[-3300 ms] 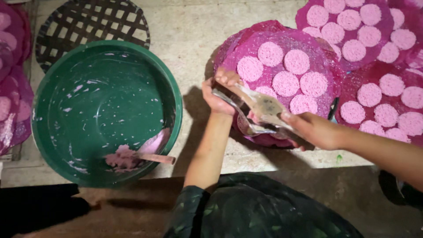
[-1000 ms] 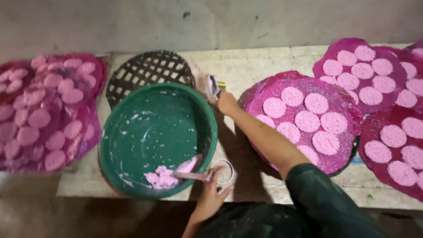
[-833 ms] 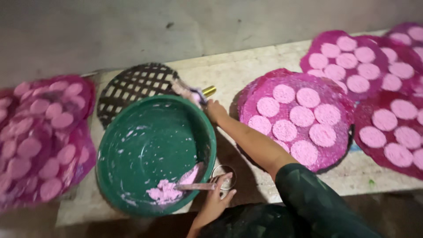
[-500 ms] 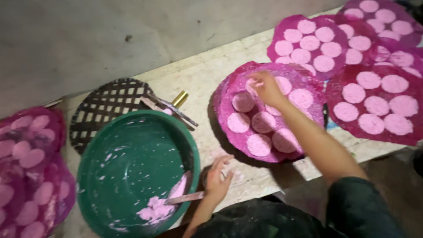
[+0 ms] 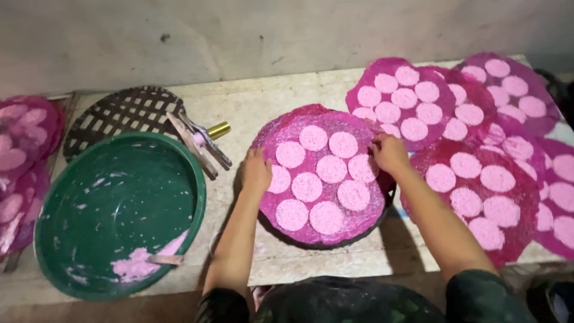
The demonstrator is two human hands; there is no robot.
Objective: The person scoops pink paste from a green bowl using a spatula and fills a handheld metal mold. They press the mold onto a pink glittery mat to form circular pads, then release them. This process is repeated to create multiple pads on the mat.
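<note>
— Both of my hands have come onto the middle tray since a moment ago; before, my left hand (image 5: 256,172) was down by the green basin (image 5: 72,251) and only my right hand (image 5: 390,154) reached the discs.

— What do they hold now?

— My left hand lies with its fingers curled over the tray's left rim, and my right hand grips the right rim the same way. The round tray with the magenta sheet (image 5: 281,128) sits between them on the bench, straight ahead of me.

— How many pink discs on it?

— Nine pale pink discs (image 5: 331,168), all flat and close together.

— And elsewhere?

— Three or so more covered trays overlap at my right (image 5: 520,233), each loaded with discs; I cannot count those surely. More lie at my far left (image 5: 24,128). One green basin holds a smear of pink paste and a scraper (image 5: 164,259). One bare woven tray (image 5: 128,110) is behind it, with metal tongs (image 5: 197,140) across its edge.

— The surface?

— A pale, stained stone bench (image 5: 245,104) against a grey, marked wall (image 5: 239,36).
</note>
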